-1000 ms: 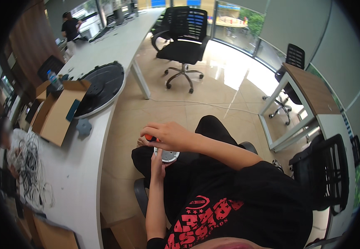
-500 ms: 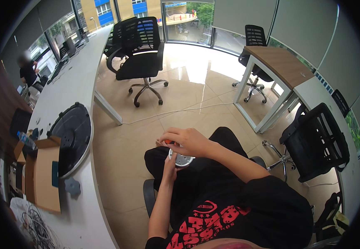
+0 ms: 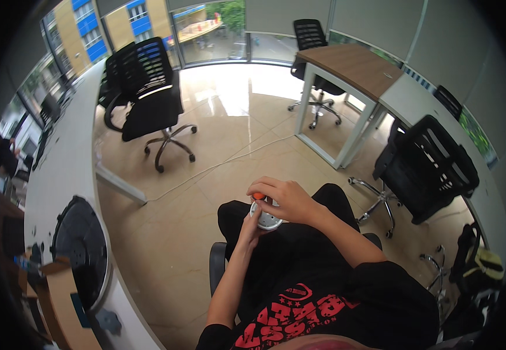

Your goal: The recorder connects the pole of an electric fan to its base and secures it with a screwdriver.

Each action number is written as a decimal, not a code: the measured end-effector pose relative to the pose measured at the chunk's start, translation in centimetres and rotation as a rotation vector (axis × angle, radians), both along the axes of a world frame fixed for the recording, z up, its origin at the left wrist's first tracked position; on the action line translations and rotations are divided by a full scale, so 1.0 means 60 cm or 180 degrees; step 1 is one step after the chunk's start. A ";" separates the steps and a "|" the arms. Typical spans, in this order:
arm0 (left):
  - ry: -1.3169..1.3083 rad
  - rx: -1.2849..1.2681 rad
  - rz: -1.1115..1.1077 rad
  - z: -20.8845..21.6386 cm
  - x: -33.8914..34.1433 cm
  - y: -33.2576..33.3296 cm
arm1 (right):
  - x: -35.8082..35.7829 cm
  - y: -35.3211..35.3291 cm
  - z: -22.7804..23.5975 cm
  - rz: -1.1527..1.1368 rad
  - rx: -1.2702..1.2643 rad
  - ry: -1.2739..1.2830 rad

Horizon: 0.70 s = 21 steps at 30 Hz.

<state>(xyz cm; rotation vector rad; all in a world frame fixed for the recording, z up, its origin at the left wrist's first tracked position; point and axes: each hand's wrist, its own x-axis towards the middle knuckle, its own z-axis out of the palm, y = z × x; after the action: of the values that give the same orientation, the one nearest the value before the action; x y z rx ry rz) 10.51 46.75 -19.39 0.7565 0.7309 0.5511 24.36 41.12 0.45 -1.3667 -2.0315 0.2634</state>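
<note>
Both hands met at frame centre, over the lap of the seated person in black trousers. The round silver part (image 3: 266,218) sat between them: a small disc, flat face turned up toward the camera and tilted slightly to the lower left.

Left hand (image 3: 249,224) came up from below and cupped the disc's left and lower edge, fingers closed against it. Right hand (image 3: 285,198) came in from the right and lay over the disc's top edge, fingers curled down; fingertips pinched together on a small orange piece (image 3: 257,195) at the disc's upper-left rim. So the disc was below and slightly left of the right-hand grip, touching it, and directly right of the left palm.

Axis: the disc had no real long axis in plan (it looked round). Its short axis pointed roughly up at the camera. The orange piece stuck out toward the upper left of the frame; probably a knob or cap, too small to say which.

The right hand was the working one and closer to the orange piece; the left was just the holder.

Around them:
- black fan (image 3: 81,251) lying flat on the white desk (image 3: 66,169), lower left
- open cardboard box (image 3: 60,303) just below the fan
- black office chair (image 3: 148,99) upper left, well apart
- wooden-topped table (image 3: 352,67) upper right
</note>
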 end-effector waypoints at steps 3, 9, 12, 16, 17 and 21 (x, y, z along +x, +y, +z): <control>0.0045 -0.0039 -0.0328 0.015 0.037 0.008 | 0.028 -0.019 0.000 -0.0262 -0.0047 0.0093; 0.0000 0.0006 -0.0843 0.011 0.104 0.009 | 0.067 -0.042 -0.006 -0.0780 0.0077 -0.0053; 0.0021 -0.0025 -0.1124 0.001 0.143 0.011 | 0.087 -0.055 -0.009 -0.1080 0.0074 0.0001; -0.0067 -0.0141 -0.1499 -0.002 0.191 0.010 | 0.118 -0.076 -0.012 -0.1427 0.0042 0.0002; -0.0108 -0.0161 -0.1577 -0.001 0.201 0.008 | 0.126 -0.082 -0.013 -0.1507 0.0040 -0.0011; -0.0037 -0.0167 -0.1819 0.012 0.246 -0.008 | 0.150 -0.108 -0.015 -0.1886 -0.0013 -0.0036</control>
<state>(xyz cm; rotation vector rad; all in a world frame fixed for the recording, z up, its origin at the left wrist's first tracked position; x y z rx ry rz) 25.26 46.26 -18.68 0.8672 0.4831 0.0178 33.36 34.64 -0.44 -1.8947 -1.5411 -0.0053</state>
